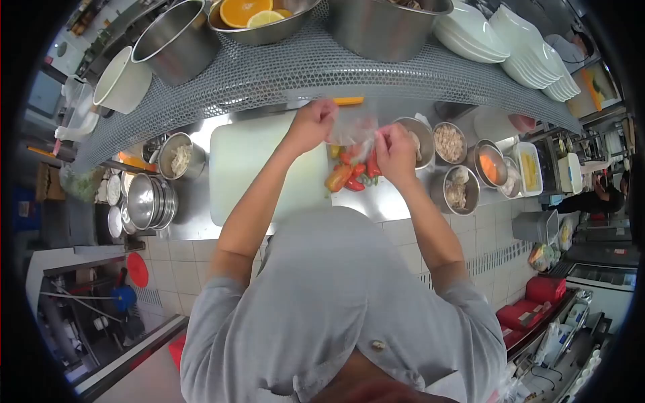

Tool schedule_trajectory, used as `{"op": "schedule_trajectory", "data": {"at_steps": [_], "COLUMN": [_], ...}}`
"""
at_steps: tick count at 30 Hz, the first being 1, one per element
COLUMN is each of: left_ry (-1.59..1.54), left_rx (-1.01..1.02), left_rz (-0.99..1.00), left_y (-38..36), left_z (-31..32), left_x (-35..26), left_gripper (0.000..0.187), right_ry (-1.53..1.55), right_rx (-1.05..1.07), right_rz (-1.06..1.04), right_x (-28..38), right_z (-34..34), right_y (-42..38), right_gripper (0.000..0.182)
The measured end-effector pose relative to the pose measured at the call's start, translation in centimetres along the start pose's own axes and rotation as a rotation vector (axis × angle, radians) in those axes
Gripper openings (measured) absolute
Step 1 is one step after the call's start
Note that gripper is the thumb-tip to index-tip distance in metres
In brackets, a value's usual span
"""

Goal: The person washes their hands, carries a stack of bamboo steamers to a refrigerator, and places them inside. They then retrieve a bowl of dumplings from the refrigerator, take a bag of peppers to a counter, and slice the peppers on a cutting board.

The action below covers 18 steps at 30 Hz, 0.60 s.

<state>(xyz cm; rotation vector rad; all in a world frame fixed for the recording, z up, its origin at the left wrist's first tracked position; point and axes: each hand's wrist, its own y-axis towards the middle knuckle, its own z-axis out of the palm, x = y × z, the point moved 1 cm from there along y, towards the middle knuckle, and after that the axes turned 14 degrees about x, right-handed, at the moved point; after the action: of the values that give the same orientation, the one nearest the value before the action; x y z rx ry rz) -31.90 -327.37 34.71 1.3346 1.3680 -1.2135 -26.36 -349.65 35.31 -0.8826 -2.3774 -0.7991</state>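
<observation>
Between my two hands stretches a clear plastic bag (355, 132). My left hand (314, 124) is closed on the bag's left side, above the back right part of a white cutting board (259, 171). On the other side, my right hand (396, 153) pinches the bag's right edge. Red and orange peppers (347, 176) lie loose on the steel counter beneath the bag, along the board's right edge. Some green shows among them. The bag partly covers the peppers at the back. A yellow-orange handle (348, 101) lies behind the bag.
Steel bowls of food (457, 188) stand right of the peppers. A bowl of pale shreds (180, 158) and stacked steel bowls (149, 200) sit to the left. Above the counter's back, a mesh-covered shelf (282, 74) carries pots, orange halves and white plates (470, 33). Another person (594, 200) stands far right.
</observation>
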Motion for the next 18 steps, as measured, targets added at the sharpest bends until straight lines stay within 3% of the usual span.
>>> {"op": "schedule_trajectory", "data": {"at_steps": [3, 4, 7, 8, 9, 12, 15, 18], "left_ry": [0.266, 0.444, 0.561, 0.631, 0.592, 0.538, 0.492, 0.186], "left_rx": [0.229, 0.161, 0.163, 0.124, 0.124, 0.11, 0.09, 0.117], "left_rz": [0.219, 0.3, 0.038, 0.126, 0.086, 0.007, -0.006, -0.098], "left_y": [-0.1, -0.3, 1.9, 2.1, 2.3, 2.2, 2.4, 2.0], "left_z": [2.2, 3.2, 4.3, 4.5, 4.5, 4.0, 2.8, 3.2], "left_x": [-1.0, -0.6, 2.1, 1.9, 1.9, 2.0, 2.6, 2.7], "left_gripper": [0.04, 0.038, 0.026, 0.028, 0.029, 0.032, 0.032, 0.031], "right_ry": [0.12, 0.174, 0.462, 0.54, 0.615, 0.595, 0.154, 0.108], "right_rx": [0.114, 0.141, 0.182, 0.186, 0.19, -0.063, 0.017, -0.09], "right_rz": [0.088, 0.097, 0.169, 0.228, 0.287, 0.167, -0.089, -0.169], "right_x": [-0.1, 0.0, -0.8, -1.0, -1.1, 0.3, 3.8, 3.0], "right_z": [1.3, 1.6, 3.1, 3.2, 3.2, 2.5, 0.3, 2.1], "right_y": [-1.3, -0.7, -0.2, -0.1, 0.0, -2.4, -5.0, -5.1], "right_gripper": [0.012, 0.013, 0.016, 0.018, 0.019, 0.028, 0.038, 0.036]}}
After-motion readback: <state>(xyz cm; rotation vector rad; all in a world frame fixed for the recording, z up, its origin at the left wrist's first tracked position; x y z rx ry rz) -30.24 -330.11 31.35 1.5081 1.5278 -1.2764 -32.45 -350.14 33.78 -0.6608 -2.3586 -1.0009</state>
